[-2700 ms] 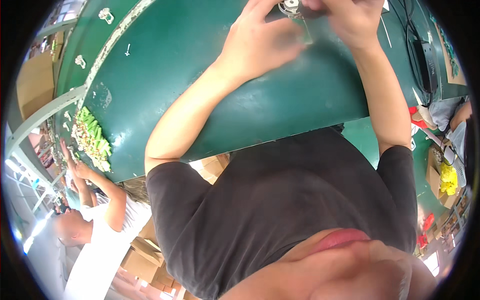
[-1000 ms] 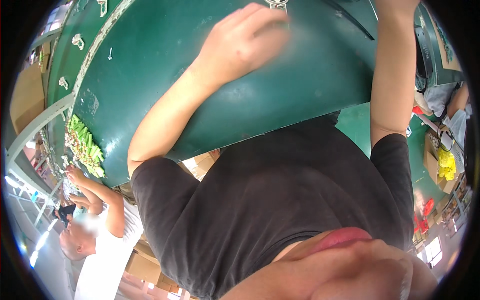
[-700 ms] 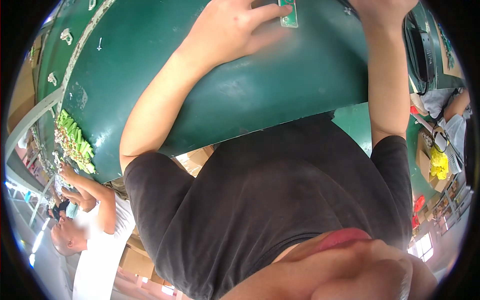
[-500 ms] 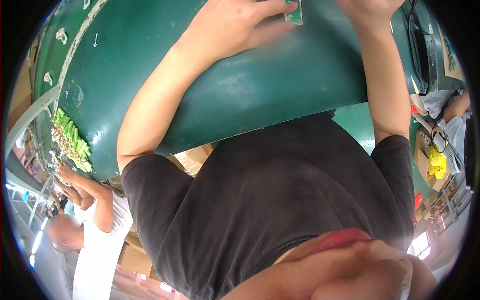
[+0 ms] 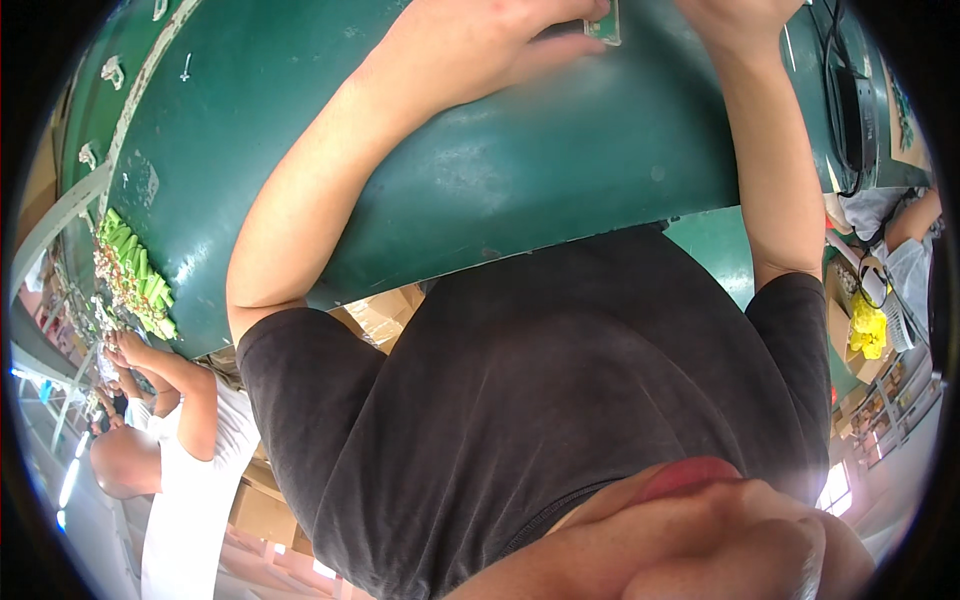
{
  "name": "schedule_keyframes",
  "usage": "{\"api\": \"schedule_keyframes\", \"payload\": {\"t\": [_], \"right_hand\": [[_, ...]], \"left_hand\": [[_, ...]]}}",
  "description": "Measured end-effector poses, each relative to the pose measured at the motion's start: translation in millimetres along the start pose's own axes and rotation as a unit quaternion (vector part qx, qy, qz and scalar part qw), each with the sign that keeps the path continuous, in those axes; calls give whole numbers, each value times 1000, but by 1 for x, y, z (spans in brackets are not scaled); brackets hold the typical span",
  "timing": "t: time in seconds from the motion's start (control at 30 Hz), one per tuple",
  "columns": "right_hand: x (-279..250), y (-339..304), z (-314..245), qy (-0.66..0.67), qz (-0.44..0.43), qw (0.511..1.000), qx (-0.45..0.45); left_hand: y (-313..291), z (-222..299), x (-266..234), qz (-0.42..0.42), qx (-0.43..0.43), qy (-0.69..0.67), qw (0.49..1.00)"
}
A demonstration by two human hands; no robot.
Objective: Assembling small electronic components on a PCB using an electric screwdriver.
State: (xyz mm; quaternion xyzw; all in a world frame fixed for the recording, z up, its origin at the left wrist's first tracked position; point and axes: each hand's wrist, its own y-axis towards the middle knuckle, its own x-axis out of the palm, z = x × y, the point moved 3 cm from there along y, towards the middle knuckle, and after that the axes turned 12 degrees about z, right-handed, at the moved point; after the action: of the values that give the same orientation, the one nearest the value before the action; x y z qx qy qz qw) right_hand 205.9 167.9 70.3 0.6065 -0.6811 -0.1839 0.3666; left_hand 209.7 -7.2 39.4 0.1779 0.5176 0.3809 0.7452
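My left hand [image 5: 505,38] is at the top middle, over the green work surface [image 5: 470,180]. Its thumb and a finger pinch a small green circuit board [image 5: 604,24] with a clear rim, which the upper picture edge cuts off. To the right of it is my right hand [image 5: 745,22], bent at the wrist. Its fingers lie beyond the upper edge, so what they hold, if anything, is hidden. A thin pale rod [image 5: 788,48] shows just beside that hand's outer side.
A black device [image 5: 855,115] with cables lies at the right. A pile of light green strips [image 5: 135,275] lies at the far left, where a co-worker in white [image 5: 195,470] reaches in. Cardboard boxes [image 5: 268,510] stand behind. A yellow bag [image 5: 868,325] is at far right.
My left hand and the circuit board have shifted slightly to the right. My right hand stays at nearly the same place.
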Motion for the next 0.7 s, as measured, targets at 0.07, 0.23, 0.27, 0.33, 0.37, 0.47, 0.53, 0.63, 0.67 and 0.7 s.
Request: {"api": "schedule_keyframes", "payload": {"t": [0.07, 0.23, 0.27, 0.33, 0.37, 0.47, 0.53, 0.63, 0.67, 0.7], "right_hand": [[3, -2, 3, 5, -6, 1000, -1], [1, -2, 8, -2, -15, 1000, -6], [2, -1, 8, 0, -18, 1000, -7], [2, -3, 7, -1, -21, 1000, -7], [3, -2, 7, 1, -24, 1000, -9], [3, -3, 7, -3, -30, 999, -14], [1, -4, 9, -8, -33, 999, -21], [-3, -6, 11, -18, -37, 998, -39], [-3, -7, 12, -24, -35, 998, -39], [-2, -8, 14, -30, -34, 998, -38]], "left_hand": [[-3, 1, -2, 20, 8, -2, 1000], [-1, 1, -3, -14, -9, 10, 1000], [-1, 1, -2, -13, -9, 12, 1000], [-1, 3, -1, 1, 10, 26, 1000], [-2, 3, -1, 0, 10, 28, 1000], [-2, 2, -2, 3, -3, 14, 1000], [1, 1, -2, -4, -15, 9, 1000], [7, 7, -7, -29, -43, 5, 999], [7, 7, -9, -31, -39, 13, 999], [5, 7, -9, -27, -43, 15, 999]]}}
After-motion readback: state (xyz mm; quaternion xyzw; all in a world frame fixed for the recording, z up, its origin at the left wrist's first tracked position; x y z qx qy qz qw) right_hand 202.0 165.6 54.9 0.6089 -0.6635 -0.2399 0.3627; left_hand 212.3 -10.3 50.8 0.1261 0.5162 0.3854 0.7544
